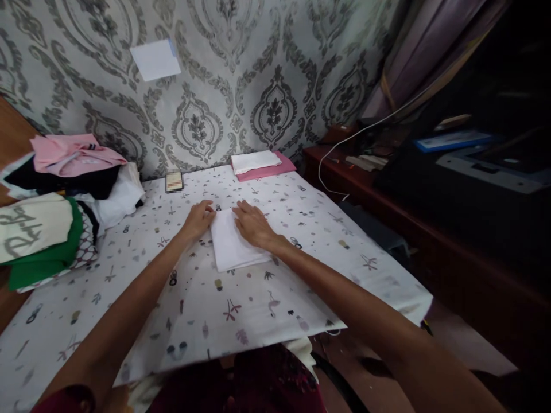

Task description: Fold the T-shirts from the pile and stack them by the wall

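Hiding some white cloth (228, 244), the right hand (253, 224) lies unclenched; whether the left hand (198, 219) grips is unclear.

Grey damask wallpaper (274, 109) covers the wall, with a pale paper (155, 60) on it. A small dark-edged card (174, 182), its face blurred, lies on the printed table cover (206, 310) near the wall. At right, a white cable (319, 169) loops down by a dark red cabinet (430, 226); above stand a blue-edged object (451, 141) and a purple curtain (413, 51). Wood (12, 120) shows at far left.
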A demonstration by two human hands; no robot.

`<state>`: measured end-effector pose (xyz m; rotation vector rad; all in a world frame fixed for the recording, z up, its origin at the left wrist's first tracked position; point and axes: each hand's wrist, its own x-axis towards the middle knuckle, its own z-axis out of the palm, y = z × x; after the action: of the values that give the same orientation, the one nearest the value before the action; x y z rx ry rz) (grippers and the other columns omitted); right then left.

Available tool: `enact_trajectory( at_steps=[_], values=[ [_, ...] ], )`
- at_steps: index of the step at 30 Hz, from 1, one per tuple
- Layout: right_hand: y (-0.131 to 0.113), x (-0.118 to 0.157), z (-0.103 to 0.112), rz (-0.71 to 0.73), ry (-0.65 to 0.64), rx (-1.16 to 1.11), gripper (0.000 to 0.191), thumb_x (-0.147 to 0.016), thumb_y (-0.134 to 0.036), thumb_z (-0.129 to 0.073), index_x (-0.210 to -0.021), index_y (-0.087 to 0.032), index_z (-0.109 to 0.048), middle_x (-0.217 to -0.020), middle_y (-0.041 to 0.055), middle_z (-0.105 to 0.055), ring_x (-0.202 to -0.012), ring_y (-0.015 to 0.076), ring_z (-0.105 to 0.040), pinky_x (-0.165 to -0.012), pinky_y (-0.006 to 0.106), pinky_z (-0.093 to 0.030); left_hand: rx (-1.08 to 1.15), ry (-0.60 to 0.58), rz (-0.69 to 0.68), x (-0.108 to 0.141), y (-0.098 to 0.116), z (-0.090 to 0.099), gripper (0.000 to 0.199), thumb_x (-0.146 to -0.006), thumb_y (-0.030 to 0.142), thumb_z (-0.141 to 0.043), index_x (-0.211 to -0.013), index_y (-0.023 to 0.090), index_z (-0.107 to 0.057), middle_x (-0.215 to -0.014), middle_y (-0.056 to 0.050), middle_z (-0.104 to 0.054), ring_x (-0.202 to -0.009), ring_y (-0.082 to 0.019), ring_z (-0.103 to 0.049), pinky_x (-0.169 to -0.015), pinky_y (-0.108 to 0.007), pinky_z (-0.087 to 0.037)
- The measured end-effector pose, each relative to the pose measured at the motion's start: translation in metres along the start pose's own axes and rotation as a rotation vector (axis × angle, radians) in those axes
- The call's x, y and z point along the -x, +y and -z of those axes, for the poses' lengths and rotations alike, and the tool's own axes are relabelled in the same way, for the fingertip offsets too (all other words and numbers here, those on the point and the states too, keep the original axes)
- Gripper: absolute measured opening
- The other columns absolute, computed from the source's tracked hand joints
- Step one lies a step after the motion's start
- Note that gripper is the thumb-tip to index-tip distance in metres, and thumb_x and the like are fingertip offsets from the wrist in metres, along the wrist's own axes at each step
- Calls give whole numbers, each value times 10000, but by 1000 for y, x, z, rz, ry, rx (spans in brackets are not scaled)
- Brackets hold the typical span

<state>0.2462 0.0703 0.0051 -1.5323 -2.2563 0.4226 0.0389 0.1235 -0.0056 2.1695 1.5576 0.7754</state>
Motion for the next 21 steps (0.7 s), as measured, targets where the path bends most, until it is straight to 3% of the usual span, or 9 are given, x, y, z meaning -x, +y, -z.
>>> enact_trajectory(
  at_steps=[2, 5, 9, 14, 18, 21],
  values=[
    [-2, -3, -11, -50, -35, 40, 493, -1000, -259, -383, -1459, -94, -453, -1607, 180, -325, -1517, 285, -219, -1212, 527, -193, 152, -54, 36, -14, -6, 2, 392, -847, 315, -531, -1211, 171, -549, -890, -26, -642, -783, -174, -578, -746, -304, -466],
    [2, -2, -24, -79, -43, 58, 525, -1021, -344, -359, -1501, -135, -393, -1623, 163, -295, -1528, 266, -186, -1215, 536, -164, 218, -124, -14, -22, -10, 1, 333, -842, 342, -529, -1126, 180, -588, -698, 37, -540, -652, -150, -493, -641, -265, -386],
    [8, -1, -29, -65, -30, 52, 548, -1022, -382, -341, -1510, -136, -382, -1627, 165, -286, -1531, 271, -174, -1216, 539, -154, 109, -198, -61, -27, -10, -1, 282, -880, 391, -502, -1032, 198, -640, -613, 47, -498, -607, -154, -449, -614, -268, -324],
    [7, -2, -28, -48, -43, 80, 559, -1024, -385, -324, -1520, -129, -366, -1631, 162, -275, -1530, 277, -175, -1217, 534, -152, -171, -113, -90, -32, -5, -1, 219, -922, 349, -486, -952, 204, -647, -686, 0, -593, -738, -201, -530, -734, -306, -353],
    [4, -1, -25, -74, -92, 101, 587, -1034, -390, -294, -1545, -101, -313, -1650, 152, -223, -1539, 267, -132, -1229, 511, -127, -262, 49, -171, -1, 13, 6, 232, -970, 351, -427, -993, 198, -599, -804, -38, -630, -844, -223, -538, -792, -339, -375],
    [2, -1, -23, -92, -119, 98, 597, -1036, -396, -289, -1553, -98, -296, -1658, 143, -201, -1543, 258, -108, -1237, 489, -108, -222, -28, -324, 48, 33, 14, 240, -986, 357, -409, -906, 195, -567, -781, -25, -607, -753, -190, -526, -736, -326, -388]
  ],
)
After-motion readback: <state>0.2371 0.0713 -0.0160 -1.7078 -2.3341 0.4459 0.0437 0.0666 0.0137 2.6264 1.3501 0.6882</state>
